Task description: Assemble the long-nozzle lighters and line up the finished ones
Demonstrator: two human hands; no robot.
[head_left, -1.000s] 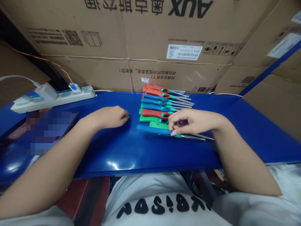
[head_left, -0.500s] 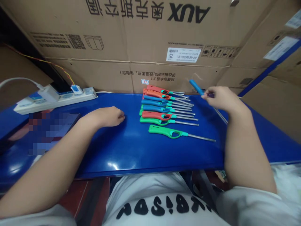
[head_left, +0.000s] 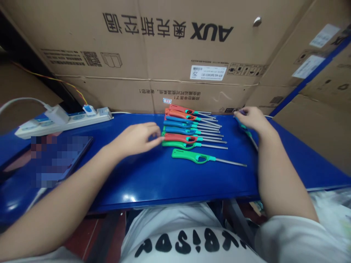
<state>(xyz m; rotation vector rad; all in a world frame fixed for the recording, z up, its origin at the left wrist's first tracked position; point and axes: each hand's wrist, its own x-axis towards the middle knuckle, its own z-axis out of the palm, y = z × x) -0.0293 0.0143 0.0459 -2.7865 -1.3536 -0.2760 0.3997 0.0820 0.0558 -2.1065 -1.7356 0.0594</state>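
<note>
My left hand (head_left: 139, 138) reaches to the handle ends of a row of long-nosed gas lighters, its thumb and fingers curved apart and holding nothing. The thumb tip is at the end of a red lighter (head_left: 178, 137); whether it touches is unclear. Orange, blue and green lighters lie in the same stacked row, metal tubes pointing right. A single green lighter (head_left: 186, 155) lies nearer me, apart from the row. At the right, my right hand (head_left: 253, 118) is closed on a blue lighter (head_left: 243, 126), whose tube points toward me. Something small and purple shows at these fingers, partly hidden.
A large cardboard box (head_left: 153, 44) stands upright behind the blue table (head_left: 153, 182). On the left are a white power strip (head_left: 74, 118) with plugs and cables, and a phone-like screen (head_left: 60, 160). A small numbered label (head_left: 167, 100) is on the box behind the lighters.
My left hand has moved right to the lighters' handle ends, and its fingers have parted. In my right hand the blue lighter has turned, its handle no longer sticking out up and left.
</note>
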